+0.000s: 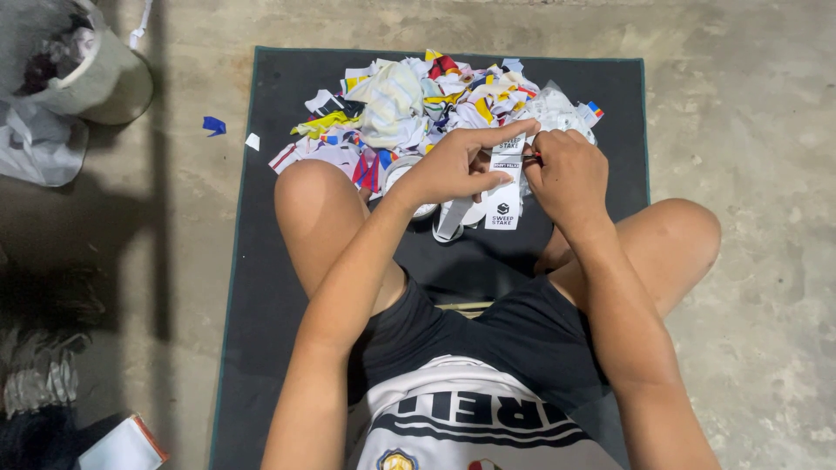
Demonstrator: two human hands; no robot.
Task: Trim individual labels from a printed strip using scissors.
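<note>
Item in hand: white printed label strip (pixel 505 187), hanging upright between both hands, above the dark mat (pixel 261 261) and just in front of the scrap pile.
Left hand (pixel 457 167): closed on the strip's left edge, thumb under, forefinger stretched straight across its top toward the other hand; forearm runs up from the lower left over the left knee.
Right hand (pixel 568 170): curled tight at the strip's upper right edge, knuckles up; a thin red-tipped thing shows at the fingertips, too small to tell what it is.
Scrap pile (pixel 418 104): large heap of white and coloured cloth and label cuttings at the far end of the mat, touching the left knee.
White rolled strips (pixel 453 218): a few lying on the mat under the hands, near the pile.
Progress, by judgement: one strip being worked; the heap looks largely unsorted, so most seems left.
Bucket (pixel 96 78): grey, upper left on the concrete floor (pixel 749 104), holding dark scraps, well apart from the mat.
Stray bits: blue scrap (pixel 213 125) and a white one on the floor beside the mat.
Posture: seated cross-legged on the mat.
</note>
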